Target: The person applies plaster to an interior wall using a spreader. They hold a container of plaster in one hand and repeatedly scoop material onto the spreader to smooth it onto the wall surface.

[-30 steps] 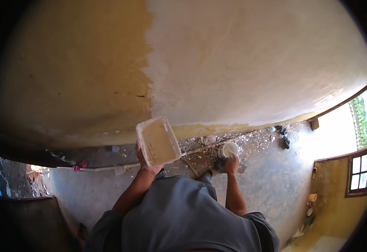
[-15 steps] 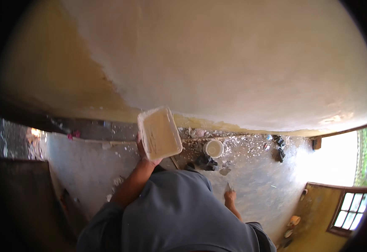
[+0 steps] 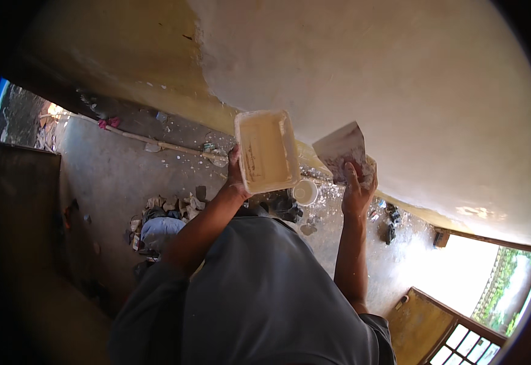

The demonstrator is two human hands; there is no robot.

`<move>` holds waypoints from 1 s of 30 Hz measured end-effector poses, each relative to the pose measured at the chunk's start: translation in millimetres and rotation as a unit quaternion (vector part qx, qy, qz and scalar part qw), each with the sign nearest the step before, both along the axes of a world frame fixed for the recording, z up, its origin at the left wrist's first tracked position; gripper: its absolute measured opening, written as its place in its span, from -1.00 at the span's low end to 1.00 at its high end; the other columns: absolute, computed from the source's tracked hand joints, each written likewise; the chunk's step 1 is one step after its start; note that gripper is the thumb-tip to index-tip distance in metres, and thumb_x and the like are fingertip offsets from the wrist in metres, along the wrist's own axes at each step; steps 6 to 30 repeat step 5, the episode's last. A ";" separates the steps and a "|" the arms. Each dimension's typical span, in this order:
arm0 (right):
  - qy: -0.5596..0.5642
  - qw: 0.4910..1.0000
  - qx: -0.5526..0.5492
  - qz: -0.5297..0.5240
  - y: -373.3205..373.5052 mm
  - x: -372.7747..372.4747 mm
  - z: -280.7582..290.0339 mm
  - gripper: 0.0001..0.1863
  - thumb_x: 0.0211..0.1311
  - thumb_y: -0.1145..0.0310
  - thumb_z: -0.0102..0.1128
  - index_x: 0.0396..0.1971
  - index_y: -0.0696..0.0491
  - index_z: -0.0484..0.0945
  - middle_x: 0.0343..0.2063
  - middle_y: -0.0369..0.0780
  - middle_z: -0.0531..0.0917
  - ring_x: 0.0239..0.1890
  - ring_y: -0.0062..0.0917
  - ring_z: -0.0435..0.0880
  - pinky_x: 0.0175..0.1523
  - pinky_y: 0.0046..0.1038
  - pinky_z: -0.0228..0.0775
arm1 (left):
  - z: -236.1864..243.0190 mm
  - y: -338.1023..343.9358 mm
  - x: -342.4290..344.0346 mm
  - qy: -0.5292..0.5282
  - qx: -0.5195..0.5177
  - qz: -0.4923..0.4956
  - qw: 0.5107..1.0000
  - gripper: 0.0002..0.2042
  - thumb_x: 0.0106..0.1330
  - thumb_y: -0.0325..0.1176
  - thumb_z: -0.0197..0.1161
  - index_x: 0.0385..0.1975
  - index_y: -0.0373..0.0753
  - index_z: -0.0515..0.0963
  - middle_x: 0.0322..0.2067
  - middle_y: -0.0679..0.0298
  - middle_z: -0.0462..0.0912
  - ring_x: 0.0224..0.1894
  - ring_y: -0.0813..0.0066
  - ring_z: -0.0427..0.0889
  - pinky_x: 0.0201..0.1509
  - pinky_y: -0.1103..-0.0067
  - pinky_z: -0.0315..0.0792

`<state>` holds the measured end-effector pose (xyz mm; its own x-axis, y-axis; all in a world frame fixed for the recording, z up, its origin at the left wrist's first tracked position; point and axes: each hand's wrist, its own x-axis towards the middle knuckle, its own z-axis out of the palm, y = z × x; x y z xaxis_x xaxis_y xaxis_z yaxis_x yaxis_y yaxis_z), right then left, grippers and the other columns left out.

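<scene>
My left hand (image 3: 236, 176) grips the left side of a rectangular plastic tub (image 3: 268, 149), its inside smeared with cream-coloured paste. The tub is tilted so that I look into it. Just right of it, my right hand (image 3: 358, 190) is closed around a putty knife (image 3: 342, 148) with a broad, stained flat blade. The thumb lies on the blade's near part, and the handle is hidden in the hand. The blade is raised and stands apart from the tub. Beyond both hands rises a wall with a pale coated area (image 3: 368, 67) and a yellow area (image 3: 137, 55) to its left.
Below the tub, a white bucket (image 3: 305, 192) stands on the floor beside a black plastic bag (image 3: 286, 208). A long pole (image 3: 150, 142) lies near the wall's foot. Left of me is a heap of rags and scraps (image 3: 165, 228). White flakes are scattered around; a barred window (image 3: 467, 344) is lower right.
My right hand has come up from low at my right side to beside the tub, bringing the putty knife. The tub has moved up and right in the view, which has also turned.
</scene>
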<state>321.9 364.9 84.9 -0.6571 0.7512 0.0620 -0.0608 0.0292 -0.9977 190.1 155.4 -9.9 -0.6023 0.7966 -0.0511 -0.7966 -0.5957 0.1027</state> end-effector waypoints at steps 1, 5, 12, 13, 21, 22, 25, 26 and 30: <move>-0.020 0.999 0.010 0.023 -13.2 -1.3 18.7 -0.71 0.22 0.49 0.22 -0.07 0.19 0.50 -0.21 -0.18 0.65 -0.16 -0.58 0.61 -0.02 -0.52 0.45 | -3.5 -3.2 2.8 -0.004 0.001 -0.004 1.000 -0.22 0.16 0.23 0.14 0.33 -0.11 0.27 0.20 0.09 0.44 0.17 0.02 0.51 0.21 -0.06 0.40; -0.072 0.994 0.075 0.040 -45.0 4.9 29.9 -0.68 0.21 0.42 0.27 -0.05 0.17 0.49 -0.21 -0.17 0.65 -0.16 -0.56 0.63 0.02 -0.51 0.47 | -14.2 2.7 20.6 0.031 -0.128 -0.010 0.991 -0.15 0.15 0.33 0.14 0.36 -0.09 0.21 0.23 0.06 0.42 0.22 -0.03 0.47 0.21 -0.12 0.36; -0.072 0.994 0.075 0.040 -45.0 4.9 29.9 -0.68 0.21 0.42 0.27 -0.05 0.17 0.49 -0.21 -0.17 0.65 -0.16 -0.56 0.63 0.02 -0.51 0.47 | -14.2 2.7 20.6 0.031 -0.128 -0.010 0.991 -0.15 0.15 0.33 0.14 0.36 -0.09 0.21 0.23 0.06 0.42 0.22 -0.03 0.47 0.21 -0.12 0.36; -0.072 0.994 0.075 0.040 -45.0 4.9 29.9 -0.68 0.21 0.42 0.27 -0.05 0.17 0.49 -0.21 -0.17 0.65 -0.16 -0.56 0.63 0.02 -0.51 0.47 | -14.2 2.7 20.6 0.031 -0.128 -0.010 0.991 -0.15 0.15 0.33 0.14 0.36 -0.09 0.21 0.23 0.06 0.42 0.22 -0.03 0.47 0.21 -0.12 0.36; -0.072 0.994 0.075 0.040 -45.0 4.9 29.9 -0.68 0.21 0.42 0.27 -0.05 0.17 0.49 -0.21 -0.17 0.65 -0.16 -0.56 0.63 0.02 -0.51 0.47 | -14.2 2.7 20.6 0.031 -0.128 -0.010 0.991 -0.15 0.15 0.33 0.14 0.36 -0.09 0.21 0.23 0.06 0.42 0.22 -0.03 0.47 0.21 -0.12 0.36; -0.072 0.994 0.075 0.040 -45.0 4.9 29.9 -0.68 0.21 0.42 0.27 -0.05 0.17 0.49 -0.21 -0.17 0.65 -0.16 -0.56 0.63 0.02 -0.51 0.47 | -14.2 2.7 20.6 0.031 -0.128 -0.010 0.991 -0.15 0.15 0.33 0.14 0.36 -0.09 0.21 0.23 0.06 0.42 0.22 -0.03 0.47 0.21 -0.12 0.36; -0.072 0.994 0.075 0.040 -45.0 4.9 29.9 -0.68 0.21 0.42 0.27 -0.05 0.17 0.49 -0.21 -0.17 0.65 -0.16 -0.56 0.63 0.02 -0.51 0.47 | -14.2 2.7 20.6 0.031 -0.128 -0.010 0.991 -0.15 0.15 0.33 0.14 0.36 -0.09 0.21 0.23 0.06 0.42 0.22 -0.03 0.47 0.21 -0.12 0.36; -0.072 0.994 0.075 0.040 -45.0 4.9 29.9 -0.68 0.21 0.42 0.27 -0.05 0.17 0.49 -0.21 -0.17 0.65 -0.16 -0.56 0.63 0.02 -0.51 0.47 | -14.2 2.7 20.6 0.031 -0.128 -0.010 0.991 -0.15 0.15 0.33 0.14 0.36 -0.09 0.21 0.23 0.06 0.42 0.22 -0.03 0.47 0.21 -0.12 0.36; -0.072 0.994 0.075 0.040 -45.0 4.9 29.9 -0.68 0.21 0.42 0.27 -0.05 0.17 0.49 -0.21 -0.17 0.65 -0.16 -0.56 0.63 0.02 -0.51 0.47 | -14.2 2.7 20.6 0.031 -0.128 -0.010 0.991 -0.15 0.15 0.33 0.14 0.36 -0.09 0.21 0.23 0.06 0.42 0.22 -0.03 0.47 0.21 -0.12 0.36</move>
